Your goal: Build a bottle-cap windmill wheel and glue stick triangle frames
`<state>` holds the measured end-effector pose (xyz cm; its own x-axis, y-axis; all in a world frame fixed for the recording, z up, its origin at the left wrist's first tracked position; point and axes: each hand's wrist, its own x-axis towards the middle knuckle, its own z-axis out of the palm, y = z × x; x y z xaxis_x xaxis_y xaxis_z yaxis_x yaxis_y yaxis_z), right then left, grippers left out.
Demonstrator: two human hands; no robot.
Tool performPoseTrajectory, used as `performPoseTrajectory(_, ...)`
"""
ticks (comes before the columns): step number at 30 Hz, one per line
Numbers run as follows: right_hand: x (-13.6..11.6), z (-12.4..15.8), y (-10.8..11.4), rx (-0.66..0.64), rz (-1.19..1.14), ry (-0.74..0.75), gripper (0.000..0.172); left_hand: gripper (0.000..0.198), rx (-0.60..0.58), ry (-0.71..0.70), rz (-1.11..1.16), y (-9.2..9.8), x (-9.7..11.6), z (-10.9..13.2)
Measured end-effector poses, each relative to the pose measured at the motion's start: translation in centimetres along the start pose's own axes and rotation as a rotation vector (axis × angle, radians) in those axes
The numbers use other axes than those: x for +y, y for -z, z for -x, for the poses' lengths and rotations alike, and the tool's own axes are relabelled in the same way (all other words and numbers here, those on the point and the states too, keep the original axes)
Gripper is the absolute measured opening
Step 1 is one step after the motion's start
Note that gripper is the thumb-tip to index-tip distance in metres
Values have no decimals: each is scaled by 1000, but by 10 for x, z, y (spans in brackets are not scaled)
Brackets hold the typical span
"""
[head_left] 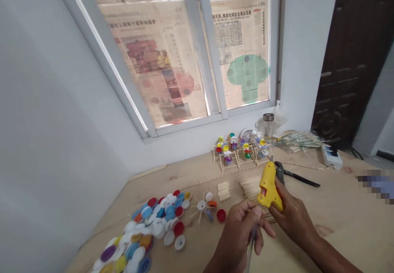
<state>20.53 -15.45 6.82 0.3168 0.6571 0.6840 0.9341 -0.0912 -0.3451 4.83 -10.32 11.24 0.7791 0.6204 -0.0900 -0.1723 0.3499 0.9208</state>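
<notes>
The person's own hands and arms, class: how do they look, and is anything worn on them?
The left hand and the right hand are both bare, without gloves. No ring, watch or bracelet can be seen. The right forearm shows no sleeve; less of the left arm is in view, also without one.

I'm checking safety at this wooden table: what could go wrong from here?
The yellow plastic glue gun in the right hand points its nozzle roughly toward the row of small wooden-stick models with coloured caps; if hot, stray glue might land there. The left hand, near the gun's rear, might slip against it or nudge the loose round red plastic cap.
</notes>
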Motion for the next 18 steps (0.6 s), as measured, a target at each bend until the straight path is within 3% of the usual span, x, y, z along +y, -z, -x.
performPoseTrajectory(5, 14, 0, -2, -154, -119, -218, 58, 42, 0, 49, 20, -5, 2, 1)
performPoseTrajectory(11, 17, -7, -4, -262, -201, -356, 66, 47, -40, 74, 90, 0, -5, 2)
performPoseTrajectory(18, 3, -26, -2, -357, -378, -552, 48, 54, 4, 90, 116, 10, -10, 10)
